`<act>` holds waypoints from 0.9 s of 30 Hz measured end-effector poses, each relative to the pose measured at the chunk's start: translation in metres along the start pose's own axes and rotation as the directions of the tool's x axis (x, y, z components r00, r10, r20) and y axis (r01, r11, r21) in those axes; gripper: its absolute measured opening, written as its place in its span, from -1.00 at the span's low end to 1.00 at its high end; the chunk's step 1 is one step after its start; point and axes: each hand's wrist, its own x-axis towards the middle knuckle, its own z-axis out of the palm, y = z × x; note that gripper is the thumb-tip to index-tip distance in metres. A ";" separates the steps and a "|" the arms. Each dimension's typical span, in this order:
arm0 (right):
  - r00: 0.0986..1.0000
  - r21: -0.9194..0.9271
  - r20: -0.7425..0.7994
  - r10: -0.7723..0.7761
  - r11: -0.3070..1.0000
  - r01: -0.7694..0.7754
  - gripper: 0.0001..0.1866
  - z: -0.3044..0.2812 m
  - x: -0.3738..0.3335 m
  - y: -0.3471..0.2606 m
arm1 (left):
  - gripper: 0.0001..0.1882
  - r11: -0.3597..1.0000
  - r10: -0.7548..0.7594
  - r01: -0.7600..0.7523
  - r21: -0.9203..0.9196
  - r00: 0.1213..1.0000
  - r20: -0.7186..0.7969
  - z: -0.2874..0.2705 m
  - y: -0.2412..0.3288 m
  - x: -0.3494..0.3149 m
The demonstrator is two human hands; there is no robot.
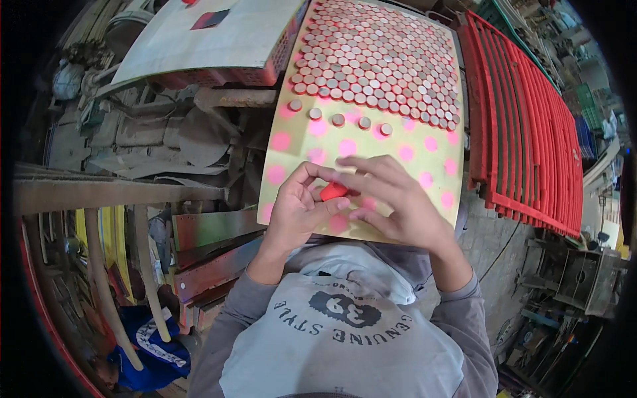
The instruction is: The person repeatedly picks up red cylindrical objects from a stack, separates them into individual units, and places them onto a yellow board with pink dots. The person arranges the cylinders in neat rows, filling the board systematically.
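My left hand (298, 204) pinches a small bright red piece (334, 191) between thumb and fingers, over the near part of a pale yellow board (430, 187). Close on its right, my right hand (393, 199) has its fingers apart and curved toward the piece, slightly smeared by motion. Whether a right fingertip touches the piece I cannot tell. Pink round spots mark the bare part of the board. Beyond my hands stand several short round pieces (338, 120) with pale tops and red sides, spaced out in a row. Behind them, many similar pieces (378, 60) are packed tightly together.
A pale sheet (199, 43) lies on a red crate (269, 69) at the far left, with a small dark and red square (210, 19) on it. Red slatted panels (524, 126) stand to the right. A wooden beam (113, 196) and blue cloth (149, 351) are at left.
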 end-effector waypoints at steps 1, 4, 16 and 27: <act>0.997 -0.036 0.026 -0.072 0.997 0.073 -0.58 0.001 -0.003 -0.003 | -0.69 1.000 -0.021 0.021 0.015 0.999 0.032 0.001 0.000 0.000; 0.998 0.004 -0.041 -0.040 0.999 0.040 -0.61 -0.001 -0.014 0.009 | -0.63 0.996 -0.084 0.084 0.002 0.996 0.000 0.014 0.004 0.001; 0.964 0.292 -0.098 0.246 0.933 -0.209 -0.65 -0.013 -0.032 0.013 | -0.68 0.978 -0.111 0.103 0.180 0.993 0.032 0.028 0.008 0.007; 0.950 0.266 -0.087 0.300 0.926 -0.268 -0.69 -0.027 -0.040 0.020 | -0.67 0.980 -0.154 0.139 0.146 0.983 0.097 0.020 0.001 0.020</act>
